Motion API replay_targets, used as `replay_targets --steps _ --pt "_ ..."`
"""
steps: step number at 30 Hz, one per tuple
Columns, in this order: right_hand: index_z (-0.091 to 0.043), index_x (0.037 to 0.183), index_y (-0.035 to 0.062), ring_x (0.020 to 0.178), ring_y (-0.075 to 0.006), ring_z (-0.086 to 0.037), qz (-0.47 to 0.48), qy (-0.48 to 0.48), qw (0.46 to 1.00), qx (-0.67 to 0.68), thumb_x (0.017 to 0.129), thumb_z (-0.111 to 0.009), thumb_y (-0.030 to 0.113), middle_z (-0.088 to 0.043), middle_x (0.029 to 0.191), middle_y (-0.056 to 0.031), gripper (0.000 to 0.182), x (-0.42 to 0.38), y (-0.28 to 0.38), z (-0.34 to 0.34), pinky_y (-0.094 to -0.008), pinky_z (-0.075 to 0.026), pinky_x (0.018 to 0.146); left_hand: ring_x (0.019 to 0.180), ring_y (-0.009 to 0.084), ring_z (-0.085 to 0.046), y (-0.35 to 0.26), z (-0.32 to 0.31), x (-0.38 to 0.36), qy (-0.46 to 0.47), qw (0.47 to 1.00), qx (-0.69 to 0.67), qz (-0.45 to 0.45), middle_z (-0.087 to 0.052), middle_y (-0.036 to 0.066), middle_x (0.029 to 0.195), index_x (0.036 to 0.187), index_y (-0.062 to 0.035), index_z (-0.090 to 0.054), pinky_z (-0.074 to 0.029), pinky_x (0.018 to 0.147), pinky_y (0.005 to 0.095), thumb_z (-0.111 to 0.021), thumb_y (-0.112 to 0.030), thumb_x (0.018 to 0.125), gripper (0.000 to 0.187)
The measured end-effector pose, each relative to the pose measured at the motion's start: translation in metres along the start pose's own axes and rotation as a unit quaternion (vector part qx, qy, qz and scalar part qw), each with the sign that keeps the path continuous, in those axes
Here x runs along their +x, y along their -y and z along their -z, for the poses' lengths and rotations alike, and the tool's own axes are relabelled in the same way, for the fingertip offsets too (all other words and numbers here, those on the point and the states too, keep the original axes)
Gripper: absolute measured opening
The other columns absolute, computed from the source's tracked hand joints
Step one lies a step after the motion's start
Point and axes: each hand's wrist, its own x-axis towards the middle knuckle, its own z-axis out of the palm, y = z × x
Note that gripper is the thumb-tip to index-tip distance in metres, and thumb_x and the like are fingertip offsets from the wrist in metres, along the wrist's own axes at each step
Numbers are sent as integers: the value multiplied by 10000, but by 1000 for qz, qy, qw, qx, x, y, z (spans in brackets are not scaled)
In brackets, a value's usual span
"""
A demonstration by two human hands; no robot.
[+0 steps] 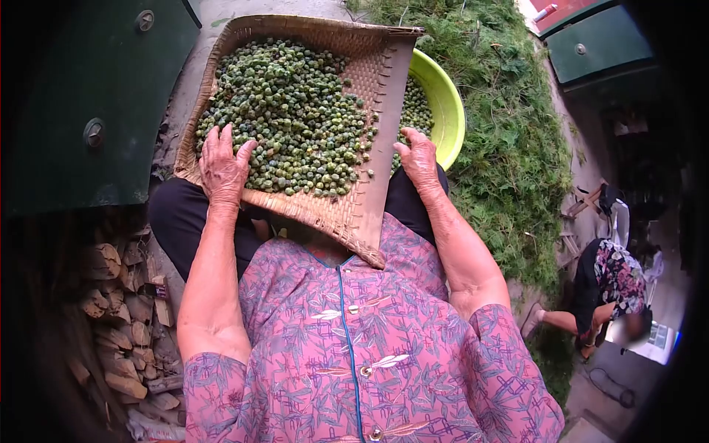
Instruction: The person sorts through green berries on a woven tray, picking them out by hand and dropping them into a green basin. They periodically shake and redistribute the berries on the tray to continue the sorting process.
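Both hands are bare and in view. The left hand (224, 166) is loosely open, back upward, fingers extended and thumb well apart from them. It lies at the near left part of the woven basket (362, 70), against the edge of the heap of small green fruits (292, 111); we see nothing clasped. The right hand (419, 156) is part-open, with fingers bent and a gap between thumb and fingers. Its thumb is at the basket's flat side strip (396, 111), its fingers above the lime-yellow basin (447, 111). We cannot tell whether it grips the strip or any fruit.

The heap fills the far and left parts of the basket, thinning toward the strip. The basket lies tilted over the thighs in dark trousers (193, 221). More fruits lie in the basin, on the right.

Hard to make out: the basket covers the basin's left part, so we cannot judge how full it is. Both palms are hidden. Cut green branches (509, 140) run off the top of the view. At far right, 1 other person (624, 277) bends over, partly blurred; their hands are unclear. Dark lens borders swallow the corners.
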Motion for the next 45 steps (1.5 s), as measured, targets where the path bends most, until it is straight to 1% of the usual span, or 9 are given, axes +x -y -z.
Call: replay_targets --steps 8,17,23,24,26,28,32,36,45 --pt "-567 1003 25 899 -323 -572 -55 -67 995 41 564 -825 122 -587 964 -163 518 -4 15 -35 -384 -476 827 1225 300 -440 -2 3 0 -5 1000 -3 0 -464 143 1331 1271 -102 -512 -393 949 455 -609 -461 831 576" --pt "-624 736 -9 475 -127 -595 -156 -58 956 240 748 -637 -25 -602 625 -62 23 13 9 -11 -252 -478 386 1225 297 -443 1 -1 0 -10 1000 -10 4 -471 136 1320 1260 -106 -521 -403 944 456 -616 -439 833 550" --pt "-620 984 4 568 -105 -632 -89 -240 954 154 845 -600 20 -647 768 -64 142 -27 -51 86 -218 -515 470 1220 302 -446 2 -1 0 -14 1000 -13 -5 -471 141 1317 1260 -109 -521 -408 939 456 -617 -438 832 547" --pt "-631 1046 38 675 -181 -667 -83 -208 974 39 836 -575 0 -677 888 -95 221 -44 -94 96 -295 -550 601 1216 304 -449 2 -2 0 -17 1000 -13 -4 -470 144 1315 1261 -108 -519 -409 936 458 -617 -435 833 548" --pt "-664 1061 163 917 -337 -636 -195 208 891 -353 799 -548 14 -647 1069 -139 323 -77 -158 125 -425 -499 808 1209 308 -452 -3 3 1 -11 1000 -5 -6 -473 147 1311 1260 -105 -520 -411 934 459 -614 -432 836 544" --pt "-667 1049 137 897 -318 -648 -155 143 903 -374 807 -561 55 -671 978 -133 277 -86 -124 135 -398 -507 782 1203 310 -456 -2 3 2 -8 1000 3 -3 -474 150 1309 1259 -103 -522 -412 932 457 -611 -432 838 542" --pt "-683 922 31 748 -237 -677 -56 -58 996 -25 823 -616 95 -688 842 -131 135 -48 -16 110 -319 -516 699 1202 312 -457 -4 4 2 -15 1000 3 -17 -477 153 1304 1254 -99 -525 -409 942 448 -620 -426 832 543" --pt "-678 821 26 752 -265 -639 95 30 994 37 750 -682 85 -649 780 -126 92 -43 44 46 -339 -508 714 1205 310 -456 -3 4 2 -15 1000 -3 -11 -480 152 1302 1254 -94 -525 -404 952 448 -625 -417 831 541" --pt "-671 843 52 833 -310 -614 37 92 992 -74 709 -706 129 -612 837 -140 159 -55 46 -10 -390 -495 749 1197 307 -463 -1 2 1 -21 1000 -5 -12 -482 138 1300 1244 -97 -533 -413 934 443 -624 -416 831 530"
